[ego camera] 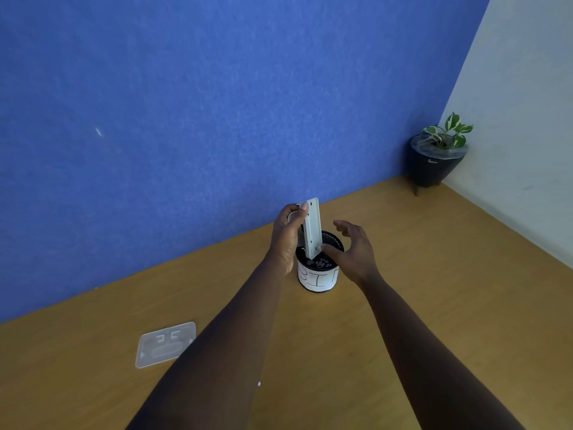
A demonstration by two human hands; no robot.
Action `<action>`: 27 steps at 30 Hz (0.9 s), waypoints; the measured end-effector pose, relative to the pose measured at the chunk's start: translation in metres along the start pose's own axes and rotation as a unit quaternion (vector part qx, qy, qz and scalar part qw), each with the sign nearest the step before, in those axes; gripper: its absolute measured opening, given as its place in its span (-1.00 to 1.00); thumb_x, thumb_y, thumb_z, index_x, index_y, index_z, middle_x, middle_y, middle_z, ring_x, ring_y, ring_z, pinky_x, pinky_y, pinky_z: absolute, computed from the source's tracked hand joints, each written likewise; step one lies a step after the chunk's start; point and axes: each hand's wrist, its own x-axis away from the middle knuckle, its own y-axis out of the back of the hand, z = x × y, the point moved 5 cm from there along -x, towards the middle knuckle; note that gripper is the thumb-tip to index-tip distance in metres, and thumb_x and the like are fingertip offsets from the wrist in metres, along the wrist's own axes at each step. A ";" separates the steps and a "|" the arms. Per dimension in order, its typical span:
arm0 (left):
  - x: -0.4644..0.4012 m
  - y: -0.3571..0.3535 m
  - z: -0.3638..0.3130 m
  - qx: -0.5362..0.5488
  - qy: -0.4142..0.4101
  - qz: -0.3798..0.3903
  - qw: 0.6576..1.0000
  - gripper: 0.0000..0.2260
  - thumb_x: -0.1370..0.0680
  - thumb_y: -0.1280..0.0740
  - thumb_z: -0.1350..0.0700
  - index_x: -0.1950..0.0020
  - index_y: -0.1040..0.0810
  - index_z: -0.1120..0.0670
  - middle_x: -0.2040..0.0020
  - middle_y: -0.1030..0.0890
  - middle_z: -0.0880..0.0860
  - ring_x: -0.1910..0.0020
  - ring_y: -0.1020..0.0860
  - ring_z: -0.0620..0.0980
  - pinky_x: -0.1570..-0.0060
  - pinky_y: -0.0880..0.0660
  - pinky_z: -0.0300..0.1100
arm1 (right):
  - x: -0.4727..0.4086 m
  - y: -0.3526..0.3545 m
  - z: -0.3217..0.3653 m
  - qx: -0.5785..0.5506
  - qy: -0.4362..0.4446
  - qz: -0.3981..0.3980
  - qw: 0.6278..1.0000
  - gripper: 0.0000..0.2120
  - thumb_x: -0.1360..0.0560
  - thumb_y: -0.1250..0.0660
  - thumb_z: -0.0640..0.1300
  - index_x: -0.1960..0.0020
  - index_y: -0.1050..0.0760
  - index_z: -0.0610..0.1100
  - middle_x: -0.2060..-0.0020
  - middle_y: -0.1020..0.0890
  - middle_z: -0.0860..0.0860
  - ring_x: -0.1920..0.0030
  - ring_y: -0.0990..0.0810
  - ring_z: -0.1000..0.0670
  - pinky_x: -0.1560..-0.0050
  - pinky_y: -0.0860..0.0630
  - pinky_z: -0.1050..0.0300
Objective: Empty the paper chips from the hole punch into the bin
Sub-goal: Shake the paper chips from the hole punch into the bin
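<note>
My left hand [286, 234] grips a pale grey hole punch [312, 229], held upright on end with its flat base facing me and its lower end over the mouth of the bin [317, 279]. The bin is a small black mesh cup wrapped in white paper with "BIN" written on it. Paper chips [321, 262] lie inside it. My right hand [353, 248] is beside the bin's right rim, fingers spread, thumb close to the punch's lower end and holding nothing.
A clear plastic base cover [166, 344] lies flat on the wooden table [434, 290] at the near left. A dark potted plant [437, 156] stands in the far right corner. A blue wall runs behind the table, a white wall on the right.
</note>
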 end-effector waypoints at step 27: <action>0.010 -0.023 -0.012 -0.236 -0.141 0.135 0.952 -0.81 -0.47 -0.40 0.05 -0.02 -0.45 -0.02 0.17 -0.55 -0.19 0.22 -0.52 -0.37 0.16 -0.44 -0.46 | 0.001 -0.002 -0.008 0.022 -0.036 -0.022 0.999 -0.52 -0.41 -0.37 -0.22 -0.30 -0.38 -0.17 -0.19 -0.48 -0.15 -0.20 -0.49 -0.10 -0.18 -0.44 -0.01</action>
